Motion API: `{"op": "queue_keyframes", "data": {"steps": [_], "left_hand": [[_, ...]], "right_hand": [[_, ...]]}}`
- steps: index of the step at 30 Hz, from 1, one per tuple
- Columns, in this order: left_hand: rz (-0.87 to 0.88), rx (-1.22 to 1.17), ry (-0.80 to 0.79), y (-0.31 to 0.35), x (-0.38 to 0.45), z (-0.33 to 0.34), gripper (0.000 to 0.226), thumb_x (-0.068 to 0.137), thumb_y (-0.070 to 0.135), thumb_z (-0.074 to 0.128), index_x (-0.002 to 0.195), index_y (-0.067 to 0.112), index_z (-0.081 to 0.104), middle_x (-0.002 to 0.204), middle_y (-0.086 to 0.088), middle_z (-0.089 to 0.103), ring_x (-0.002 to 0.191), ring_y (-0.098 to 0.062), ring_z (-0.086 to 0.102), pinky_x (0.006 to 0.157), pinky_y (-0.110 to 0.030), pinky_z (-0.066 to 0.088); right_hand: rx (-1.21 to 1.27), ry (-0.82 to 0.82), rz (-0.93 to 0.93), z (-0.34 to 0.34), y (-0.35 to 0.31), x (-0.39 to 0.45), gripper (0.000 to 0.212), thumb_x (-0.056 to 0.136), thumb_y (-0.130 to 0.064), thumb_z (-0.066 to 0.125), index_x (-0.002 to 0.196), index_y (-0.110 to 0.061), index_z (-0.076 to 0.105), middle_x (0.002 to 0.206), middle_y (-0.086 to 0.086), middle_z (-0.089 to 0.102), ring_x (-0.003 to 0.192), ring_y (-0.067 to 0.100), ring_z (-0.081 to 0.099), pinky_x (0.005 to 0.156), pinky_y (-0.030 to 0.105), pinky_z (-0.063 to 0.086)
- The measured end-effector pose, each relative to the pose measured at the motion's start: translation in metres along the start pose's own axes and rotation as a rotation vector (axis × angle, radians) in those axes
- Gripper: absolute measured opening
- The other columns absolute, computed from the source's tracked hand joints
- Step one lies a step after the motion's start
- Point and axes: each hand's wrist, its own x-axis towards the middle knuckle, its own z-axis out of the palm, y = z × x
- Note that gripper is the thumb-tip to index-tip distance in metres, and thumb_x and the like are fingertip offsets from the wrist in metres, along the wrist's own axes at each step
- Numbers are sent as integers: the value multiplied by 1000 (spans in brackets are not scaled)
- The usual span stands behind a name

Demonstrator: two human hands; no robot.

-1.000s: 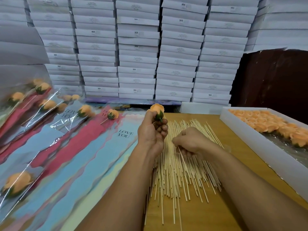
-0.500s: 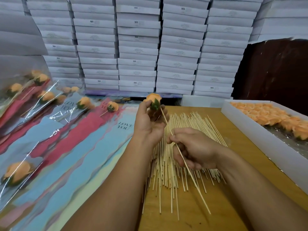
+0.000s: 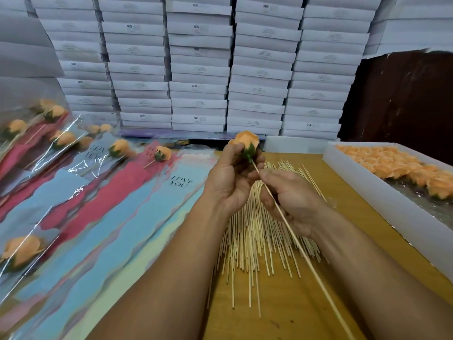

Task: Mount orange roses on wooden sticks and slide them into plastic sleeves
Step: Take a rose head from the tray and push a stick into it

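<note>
2 bare hands meet above the pile of sticks (image 3: 255, 231) on the wooden table (image 3: 348, 209): the left hand (image 3: 232, 177) curls round an orange rose (image 3: 246, 141), while the right hand (image 3: 291, 200) pinches a wooden stick (image 3: 301, 253) whose tip meets the rose's green base.

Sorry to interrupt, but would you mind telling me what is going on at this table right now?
A person is mounting an orange rose on a wooden stick. The left hand grips the rose by its green base, and the right hand pinches the stick, whose tip meets that base. Loose sticks lie beneath, a white box of roses stands to the right, and sleeved roses lie to the left.
</note>
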Motion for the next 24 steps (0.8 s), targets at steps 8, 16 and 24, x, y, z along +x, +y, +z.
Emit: {"op": "queue_keyframes", "data": {"steps": [8, 16, 24], "left_hand": [[41, -101, 155, 6, 5, -3, 29, 95, 18, 59, 117, -1, 56, 82, -15, 62, 64, -17, 54, 46, -21, 47], [53, -155, 150, 6, 3, -4, 32, 94, 15, 64, 120, -2, 57, 89, -15, 61, 65, -14, 59, 65, -21, 49], [73, -153, 146, 5, 2, -4, 34, 94, 13, 63, 123, -4, 57, 95, -16, 60, 69, -15, 59, 71, -23, 51]], "right_hand": [[-373, 22, -267, 10, 5, -3, 33, 97, -4, 46, 118, -22, 63, 47, 2, 57, 39, 8, 44, 40, 20, 36], [-381, -82, -365, 12, 6, -4, 48, 87, -14, 46, 121, -47, 57, 45, 3, 56, 37, 6, 42, 40, 17, 37], [-403, -55, -366, 11, 8, -3, 57, 89, -15, 46, 142, -35, 51, 45, 2, 55, 37, 4, 43, 41, 17, 38]]}}
